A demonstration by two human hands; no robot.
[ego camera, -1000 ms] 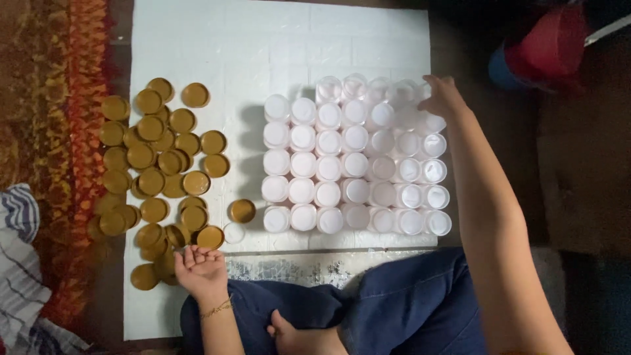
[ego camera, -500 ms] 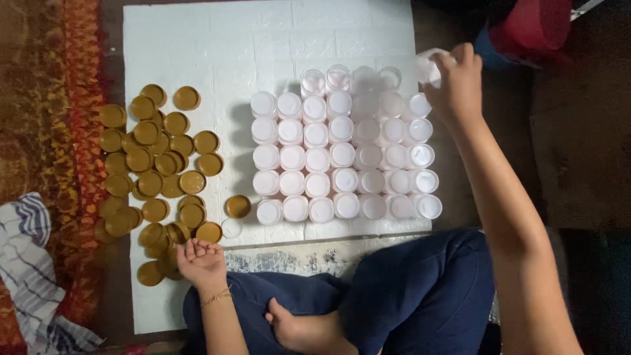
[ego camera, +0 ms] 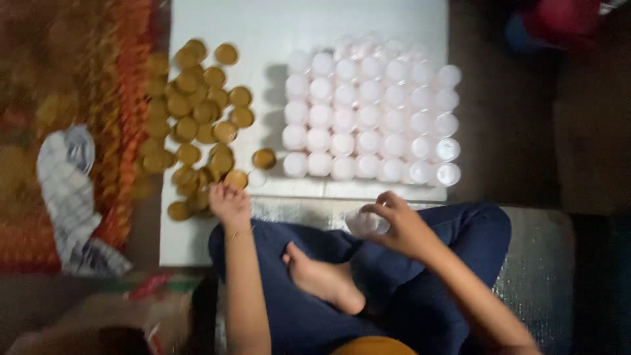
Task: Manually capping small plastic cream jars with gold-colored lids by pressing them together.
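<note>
Gold lids (ego camera: 197,125) sit heaped on the left of the white sheet (ego camera: 263,26), right where the left hand (ego camera: 229,200) rests loosely open at the pile's edge. White jars (ego camera: 368,112) stand gridded. Right hand (ego camera: 401,227) grips one small jar (ego camera: 365,222) over the lap.

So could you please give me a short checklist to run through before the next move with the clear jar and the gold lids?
1. Clear jar gripped in right hand: ok.
2. Left hand beside the gold lids, none visibly held: ok.
3. Lone gold lid lying apart from the pile: ok.
4. Block of white jars upright in rows on the white sheet: ok.
5. Held jar's mouth free: cannot tell, blurred.
</note>
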